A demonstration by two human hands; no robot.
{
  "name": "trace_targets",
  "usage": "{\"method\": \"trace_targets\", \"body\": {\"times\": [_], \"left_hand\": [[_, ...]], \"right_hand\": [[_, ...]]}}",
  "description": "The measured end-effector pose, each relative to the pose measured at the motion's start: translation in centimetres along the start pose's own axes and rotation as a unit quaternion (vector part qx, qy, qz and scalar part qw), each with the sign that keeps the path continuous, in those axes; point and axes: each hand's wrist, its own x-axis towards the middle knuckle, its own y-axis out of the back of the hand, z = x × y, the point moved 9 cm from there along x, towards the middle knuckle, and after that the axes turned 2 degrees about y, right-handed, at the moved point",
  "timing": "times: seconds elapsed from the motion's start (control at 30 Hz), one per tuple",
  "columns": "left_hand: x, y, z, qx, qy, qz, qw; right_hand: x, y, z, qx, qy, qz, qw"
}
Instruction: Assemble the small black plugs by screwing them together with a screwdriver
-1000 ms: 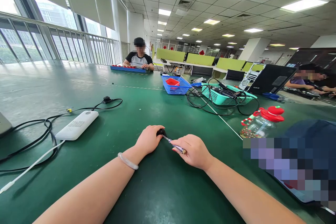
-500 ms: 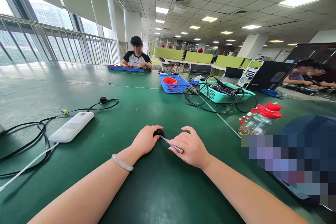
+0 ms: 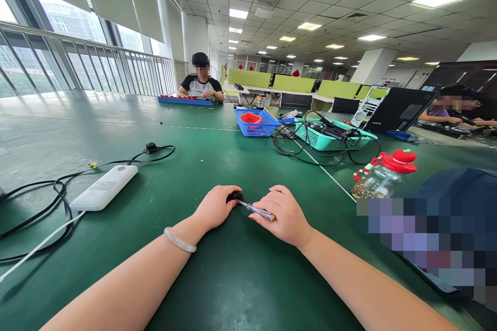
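Note:
My left hand (image 3: 215,208) is closed round a small black object (image 3: 235,196) on the green table, thumb and fingers pressed to its sides. My right hand (image 3: 285,215) grips a screwdriver (image 3: 262,212) with a clear handle. Its thin metal shaft points left, and the tip meets the black object between my left fingertips. How the tip sits against the object is too small to tell.
A white power bank (image 3: 104,187) with cables lies left. Beyond my hands are a blue basket (image 3: 256,129) and a green basket (image 3: 324,143) with black cables. A red-lidded jar (image 3: 382,180) stands right. Across the table sits a person (image 3: 201,84).
The screwdriver handle has swung slightly right and up in my right hand, whose fingers have shifted around it. My left hand keeps its hold on the black object.

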Motion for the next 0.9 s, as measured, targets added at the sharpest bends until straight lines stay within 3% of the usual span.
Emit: {"method": "trace_targets", "body": {"times": [0.23,0.47,0.9], "left_hand": [[0.0,0.2,-0.3,-0.002,0.003,0.006,1.000],[0.0,0.4,-0.7,-0.001,0.018,0.012,1.000],[0.0,0.2,-0.8,0.002,0.012,0.013,1.000]], "right_hand": [[-0.2,-0.7,0.2,0.008,-0.010,-0.018,1.000],[-0.4,-2.2,-0.8,0.018,0.041,-0.068,0.997],[-0.5,-2.7,-1.5,0.086,0.068,-0.116,0.987]]}}
